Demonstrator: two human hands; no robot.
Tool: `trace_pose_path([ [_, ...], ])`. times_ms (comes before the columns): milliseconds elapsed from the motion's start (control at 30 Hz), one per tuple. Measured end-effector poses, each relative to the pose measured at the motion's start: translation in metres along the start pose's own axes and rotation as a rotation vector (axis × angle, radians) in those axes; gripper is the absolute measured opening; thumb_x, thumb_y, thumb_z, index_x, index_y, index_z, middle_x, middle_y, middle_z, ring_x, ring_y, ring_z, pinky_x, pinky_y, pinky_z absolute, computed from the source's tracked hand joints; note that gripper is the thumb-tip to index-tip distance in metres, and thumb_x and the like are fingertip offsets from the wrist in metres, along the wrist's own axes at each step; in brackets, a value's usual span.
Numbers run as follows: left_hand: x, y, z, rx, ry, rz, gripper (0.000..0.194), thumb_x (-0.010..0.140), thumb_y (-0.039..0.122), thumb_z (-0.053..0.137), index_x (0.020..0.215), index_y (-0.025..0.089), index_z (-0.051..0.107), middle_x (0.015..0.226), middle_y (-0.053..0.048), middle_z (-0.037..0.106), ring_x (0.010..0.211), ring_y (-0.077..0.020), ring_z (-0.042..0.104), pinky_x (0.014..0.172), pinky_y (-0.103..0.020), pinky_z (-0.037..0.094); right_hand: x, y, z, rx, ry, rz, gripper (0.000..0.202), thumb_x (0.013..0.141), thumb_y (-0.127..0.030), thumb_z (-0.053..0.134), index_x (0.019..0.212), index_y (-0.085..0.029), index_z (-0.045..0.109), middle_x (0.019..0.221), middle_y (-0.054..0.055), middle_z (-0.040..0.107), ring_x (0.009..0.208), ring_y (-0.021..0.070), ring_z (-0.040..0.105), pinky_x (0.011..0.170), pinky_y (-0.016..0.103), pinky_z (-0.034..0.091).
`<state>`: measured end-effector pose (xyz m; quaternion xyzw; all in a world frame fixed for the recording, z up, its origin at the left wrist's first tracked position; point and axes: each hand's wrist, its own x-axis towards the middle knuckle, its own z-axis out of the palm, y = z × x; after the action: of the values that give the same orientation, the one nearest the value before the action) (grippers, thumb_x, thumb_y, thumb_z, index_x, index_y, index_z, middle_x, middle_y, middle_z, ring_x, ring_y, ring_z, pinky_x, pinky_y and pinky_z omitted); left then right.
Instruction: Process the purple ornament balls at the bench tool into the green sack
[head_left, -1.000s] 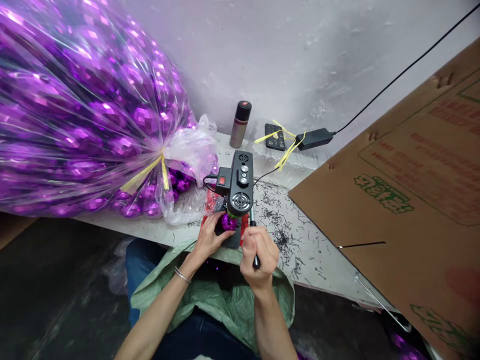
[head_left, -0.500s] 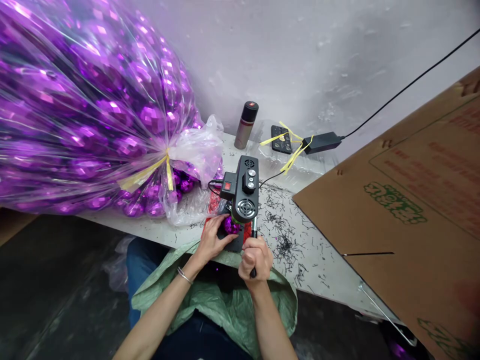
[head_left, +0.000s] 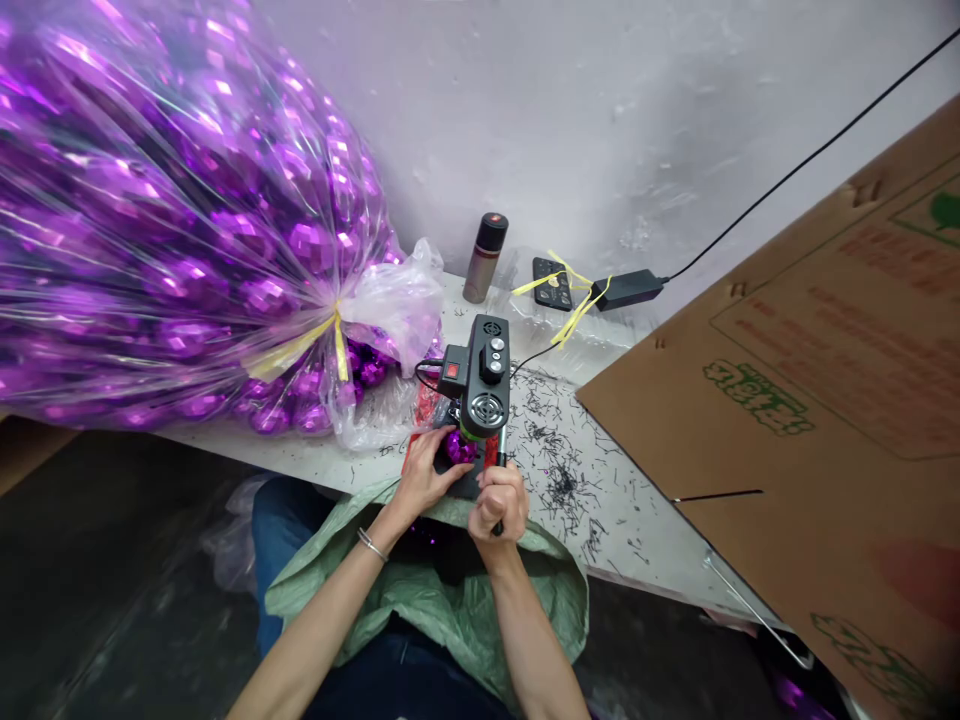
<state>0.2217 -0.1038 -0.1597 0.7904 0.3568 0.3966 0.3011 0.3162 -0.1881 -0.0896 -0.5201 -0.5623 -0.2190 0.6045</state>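
A small black bench machine with round vents, knobs and a red switch stands near the table's front edge. Under its front end sits a shiny purple faceted ball. My left hand holds this ball from the left and front, thumb and fingers curved around it. My right hand is wrapped round the black grip of the machine's lever, just right of the ball. Red pieces show at the machine's base. An open green woven sack lies across my lap below both hands.
A big clear bag of purple balls, tied with yellow ribbon, fills the left. Behind are a flask, a phone and a power adapter. Short black bits litter the table. A cardboard box stands right.
The view has shifted slightly. My right hand, still on the lever grip, sits a little closer to the machine and ball. My left hand keeps its hold on the purple ball.
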Motion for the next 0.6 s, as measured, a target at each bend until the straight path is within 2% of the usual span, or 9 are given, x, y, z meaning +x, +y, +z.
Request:
trace_pose_path([
  [200, 0.004, -0.001, 0.000, -0.026, -0.007, -0.018, 0.052, 0.083, 0.038, 0.076, 0.129, 0.020, 0.059, 0.122, -0.011, 0.071, 0.115, -0.0279, 0.066, 0.099, -0.044, 0.053, 0.006, -0.001, 0.000, 0.012, -0.009, -0.056, 0.033, 0.105, -0.024, 0.031, 0.074, -0.023, 0.042, 0.068, -0.002, 0.050, 0.060, 0.0113, 0.051, 0.059, 0.027, 0.045],
  [300, 0.007, -0.001, -0.002, -0.037, -0.022, -0.017, 0.053, 0.083, 0.039, 0.076, 0.128, 0.019, 0.058, 0.122, -0.011, 0.070, 0.115, -0.0285, 0.066, 0.100, -0.045, 0.052, 0.031, -0.015, -0.006, 0.051, -0.011, 0.041, 0.031, 0.102, -0.015, 0.035, 0.073, -0.022, 0.044, 0.068, -0.001, 0.051, 0.063, 0.0114, 0.052, 0.057, 0.026, 0.042],
  [367, 0.004, 0.002, -0.005, -0.041, -0.043, -0.004, 0.054, 0.083, 0.039, 0.076, 0.129, 0.019, 0.057, 0.124, -0.012, 0.069, 0.116, -0.0286, 0.066, 0.100, -0.045, 0.053, 0.051, -0.026, -0.012, 0.085, -0.037, 0.167, 0.030, 0.099, -0.012, 0.041, 0.071, -0.022, 0.046, 0.068, -0.001, 0.051, 0.064, 0.0114, 0.052, 0.060, 0.026, 0.042],
  [467, -0.017, 0.009, -0.016, -0.024, -0.070, 0.050, 0.051, 0.087, 0.036, 0.072, 0.131, 0.019, 0.054, 0.127, -0.013, 0.067, 0.120, -0.0286, 0.064, 0.104, -0.047, 0.051, 0.071, -0.036, -0.018, 0.115, -0.061, 0.278, 0.031, 0.099, -0.014, 0.046, 0.068, -0.021, 0.048, 0.066, -0.003, 0.050, 0.062, 0.0108, 0.050, 0.061, 0.027, 0.041],
  [600, -0.047, 0.012, -0.038, 0.068, -0.079, 0.089, 0.065, 0.084, 0.048, 0.073, 0.137, 0.020, 0.050, 0.139, -0.017, 0.060, 0.129, -0.0330, 0.059, 0.107, -0.052, 0.049, 0.063, -0.034, -0.019, 0.111, -0.080, 0.238, 0.031, 0.098, -0.012, 0.044, 0.069, -0.021, 0.050, 0.068, -0.001, 0.054, 0.065, 0.0122, 0.054, 0.063, 0.028, 0.043],
])
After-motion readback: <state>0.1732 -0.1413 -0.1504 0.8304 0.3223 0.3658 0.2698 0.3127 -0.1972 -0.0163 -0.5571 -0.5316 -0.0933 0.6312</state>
